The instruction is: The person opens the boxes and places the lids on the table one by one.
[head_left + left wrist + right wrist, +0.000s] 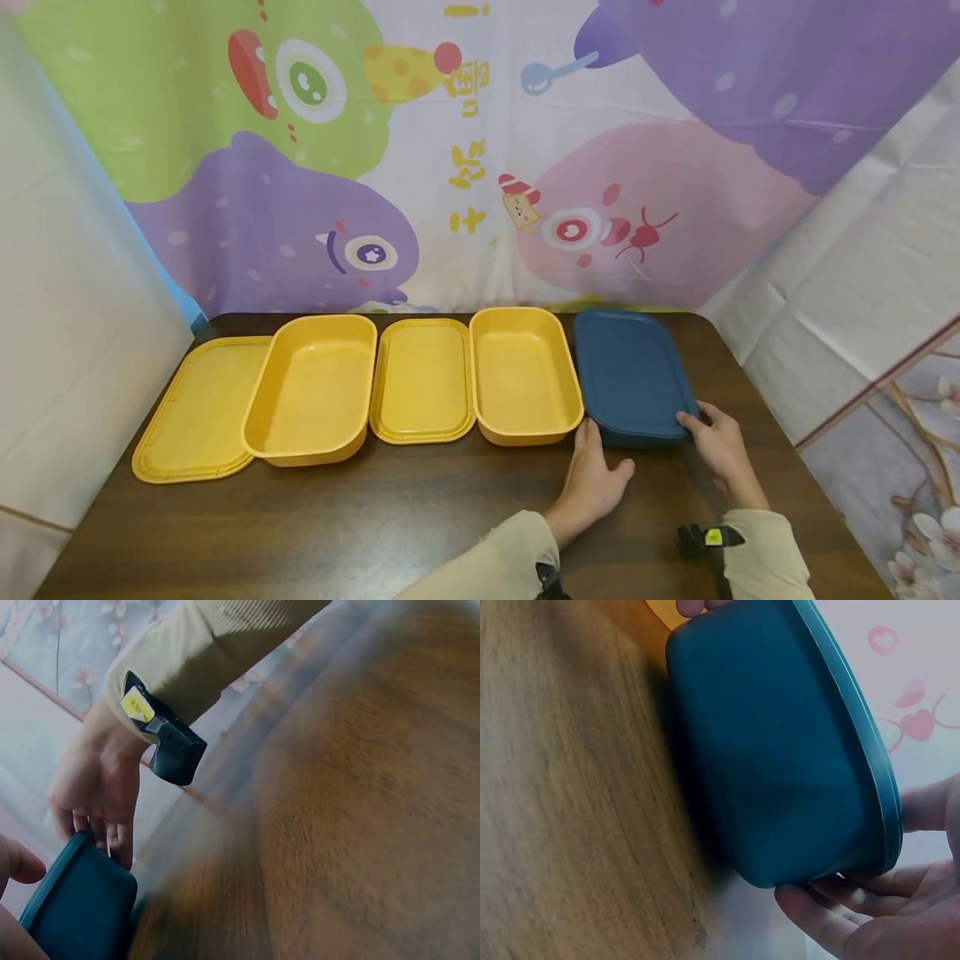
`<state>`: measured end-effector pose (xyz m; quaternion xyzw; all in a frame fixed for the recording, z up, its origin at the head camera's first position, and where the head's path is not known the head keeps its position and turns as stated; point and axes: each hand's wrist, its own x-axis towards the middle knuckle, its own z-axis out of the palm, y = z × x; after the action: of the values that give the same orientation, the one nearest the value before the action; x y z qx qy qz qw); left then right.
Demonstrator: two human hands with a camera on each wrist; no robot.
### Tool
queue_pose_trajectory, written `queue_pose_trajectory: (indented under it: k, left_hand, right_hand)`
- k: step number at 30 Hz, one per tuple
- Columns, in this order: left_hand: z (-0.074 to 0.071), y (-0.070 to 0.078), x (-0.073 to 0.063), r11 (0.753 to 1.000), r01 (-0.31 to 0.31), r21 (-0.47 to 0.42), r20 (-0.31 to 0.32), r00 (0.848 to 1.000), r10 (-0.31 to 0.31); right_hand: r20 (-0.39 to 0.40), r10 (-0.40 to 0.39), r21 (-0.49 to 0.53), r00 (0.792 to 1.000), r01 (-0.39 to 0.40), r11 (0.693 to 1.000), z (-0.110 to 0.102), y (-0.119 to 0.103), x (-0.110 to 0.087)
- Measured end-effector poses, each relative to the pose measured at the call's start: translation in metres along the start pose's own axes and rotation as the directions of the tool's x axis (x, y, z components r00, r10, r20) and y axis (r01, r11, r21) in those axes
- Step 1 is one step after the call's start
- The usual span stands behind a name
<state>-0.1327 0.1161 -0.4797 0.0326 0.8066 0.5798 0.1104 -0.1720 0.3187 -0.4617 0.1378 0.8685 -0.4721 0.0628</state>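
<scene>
A dark blue food container (634,375) with its lid on stands at the right end of the row, its short side facing me. My right hand (722,450) grips its front right corner, thumb on the lid's edge and fingers along the side wall (772,757). At the front left corner is my left hand (588,482), its fingers reaching along the side and touching the container, the thumb held away from it. Those fingertips are partly hidden between the blue container and the smaller yellow container (527,379) beside it.
Left of the smaller yellow container lies a yellow lid (423,379). Further left a larger open yellow container (311,392) overlaps a larger yellow lid (198,412). All stand along the back of the dark wooden table (360,533), before a cartoon-printed curtain (450,275).
</scene>
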Motion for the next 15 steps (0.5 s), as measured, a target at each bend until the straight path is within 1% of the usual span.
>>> queue_pose_trajectory:
  k: [7, 10, 15]
  left_hand:
    - [0.001, -0.002, -0.004, 1.0, -0.005, 0.019, -0.012, 1.0, 0.005]
    - [0.001, -0.002, -0.006, 0.999, -0.024, 0.032, -0.021, 0.999, 0.025]
    - [0.001, -0.002, -0.006, 0.999, -0.033, 0.039, -0.017, 0.999, 0.034]
  right_hand:
    - [-0.027, -0.025, -0.022, 0.999, 0.024, 0.999, 0.0, 0.0, 0.005]
    - [-0.026, -0.038, -0.006, 0.999, 0.038, 0.999, -0.001, 0.0, 0.008]
    - [-0.028, -0.058, 0.023, 0.998, 0.059, 0.998, -0.001, 0.0, 0.011]
